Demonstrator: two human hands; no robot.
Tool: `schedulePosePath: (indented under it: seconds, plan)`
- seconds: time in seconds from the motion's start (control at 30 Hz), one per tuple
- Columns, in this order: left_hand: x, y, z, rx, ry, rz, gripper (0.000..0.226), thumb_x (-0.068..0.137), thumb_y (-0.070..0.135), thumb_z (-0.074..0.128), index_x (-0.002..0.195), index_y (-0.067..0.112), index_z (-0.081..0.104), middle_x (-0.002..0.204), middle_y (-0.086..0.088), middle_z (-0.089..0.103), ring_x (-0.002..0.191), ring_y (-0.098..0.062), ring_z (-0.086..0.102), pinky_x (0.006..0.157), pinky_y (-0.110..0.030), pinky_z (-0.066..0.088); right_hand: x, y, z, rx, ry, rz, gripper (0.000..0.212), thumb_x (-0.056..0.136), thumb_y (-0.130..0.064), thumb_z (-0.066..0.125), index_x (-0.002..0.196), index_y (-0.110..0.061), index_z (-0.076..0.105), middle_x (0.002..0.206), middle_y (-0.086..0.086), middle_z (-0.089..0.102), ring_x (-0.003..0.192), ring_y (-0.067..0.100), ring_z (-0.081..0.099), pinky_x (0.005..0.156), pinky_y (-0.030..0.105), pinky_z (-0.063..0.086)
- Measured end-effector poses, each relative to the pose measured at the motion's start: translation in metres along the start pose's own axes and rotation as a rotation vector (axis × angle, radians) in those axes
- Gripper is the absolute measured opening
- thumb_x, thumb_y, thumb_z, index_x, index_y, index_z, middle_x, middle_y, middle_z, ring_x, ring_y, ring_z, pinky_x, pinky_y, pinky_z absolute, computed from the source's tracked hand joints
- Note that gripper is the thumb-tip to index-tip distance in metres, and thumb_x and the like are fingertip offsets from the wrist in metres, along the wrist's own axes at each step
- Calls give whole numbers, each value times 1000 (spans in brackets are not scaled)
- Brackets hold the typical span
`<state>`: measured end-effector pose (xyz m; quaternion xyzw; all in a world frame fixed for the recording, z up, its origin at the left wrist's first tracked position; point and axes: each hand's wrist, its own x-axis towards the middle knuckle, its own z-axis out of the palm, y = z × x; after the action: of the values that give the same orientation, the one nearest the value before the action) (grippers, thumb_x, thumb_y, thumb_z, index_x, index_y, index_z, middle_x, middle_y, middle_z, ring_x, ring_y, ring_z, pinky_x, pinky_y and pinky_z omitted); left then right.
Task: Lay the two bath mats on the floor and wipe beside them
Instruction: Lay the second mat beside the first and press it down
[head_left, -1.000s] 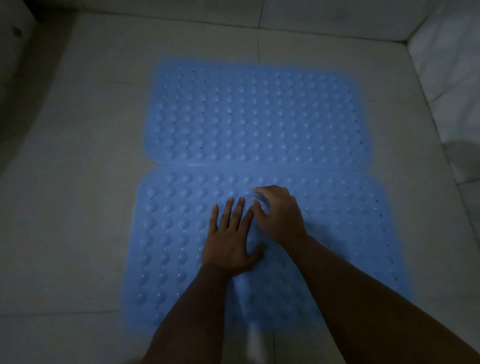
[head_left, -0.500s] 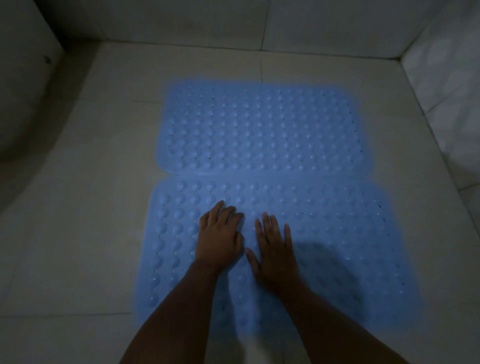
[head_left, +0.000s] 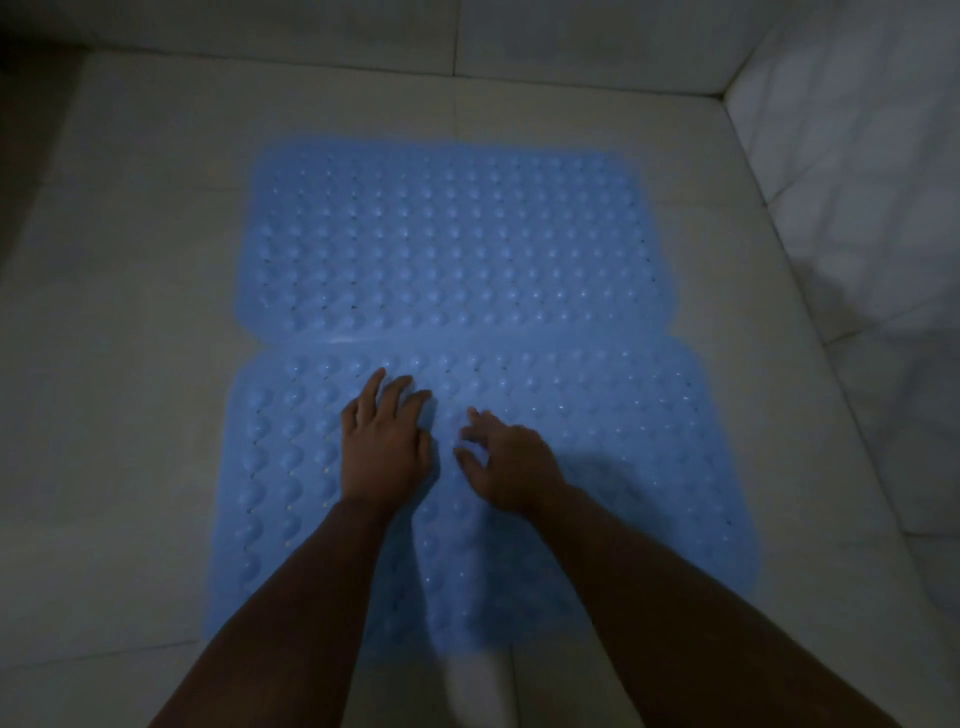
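Right hand (head_left: 511, 460) now curled, near mat (head_left: 597, 441).

The single head-worn view looks forward and steeply down from above the person's forearms, close over the near blue mat (head_left: 571, 467), with the far mat (head_left: 452, 244), tiled floor (head_left: 130, 312) and wall corner beyond.

Left hand (head_left: 383, 448) flat, right hand (head_left: 511, 460) fingers loosely bent
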<state>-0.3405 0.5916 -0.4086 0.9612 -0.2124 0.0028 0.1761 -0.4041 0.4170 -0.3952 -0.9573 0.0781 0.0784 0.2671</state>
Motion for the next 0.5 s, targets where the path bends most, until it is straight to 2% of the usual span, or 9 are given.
schedulePosePath:
  seconds: [0.07,0.17,0.23,0.27,0.37,0.43,0.5]
  plan:
    - [7,19,3,-33,9,-1,49,81,29,47,125,20,67,142,-8,58,145,-37,39,103,-50,37,22,7,-35,137,-7,58,41,87,-46,48,110,-22,72,113,0,75,109,25,69,96,35,54]
    - [14,56,17,-90,-19,94,51,79,28,48,126,17,66,142,-11,58,144,-41,40,104,-52,41,36,29,-70,152,171,106,33,87,-36,49,107,-24,73,107,-4,76,100,18,71,90,37,56]
    - [12,80,37,-79,-100,188,55,83,31,50,135,17,61,150,-13,52,148,-42,35,109,-57,40,37,43,-79,139,244,121,30,87,-33,49,104,-24,73,106,-5,75,100,18,70,90,38,56]
    - [8,91,48,-51,-152,216,59,88,36,48,143,18,54,157,-14,44,151,-42,28,113,-61,36,35,48,-81,116,265,116,30,87,-32,49,104,-24,73,107,-4,75,101,20,70,91,39,55]
    - [0,109,76,68,-241,238,77,98,64,33,161,21,24,170,-14,11,157,-39,1,122,-66,11,40,71,-80,74,322,89,29,89,-30,50,103,-22,74,107,-2,73,102,22,68,93,38,54]
    - [-2,110,81,110,-237,251,85,96,73,28,163,23,14,171,-12,2,157,-37,-6,121,-67,4,42,83,-74,77,356,73,27,89,-28,52,103,-21,74,105,-3,74,100,22,68,91,36,54]
    - [-3,109,77,119,-209,280,82,98,71,27,164,23,14,172,-10,1,157,-38,-6,120,-69,4,39,87,-67,64,382,48,24,89,-25,54,102,-21,75,101,-3,74,97,22,67,88,36,54]
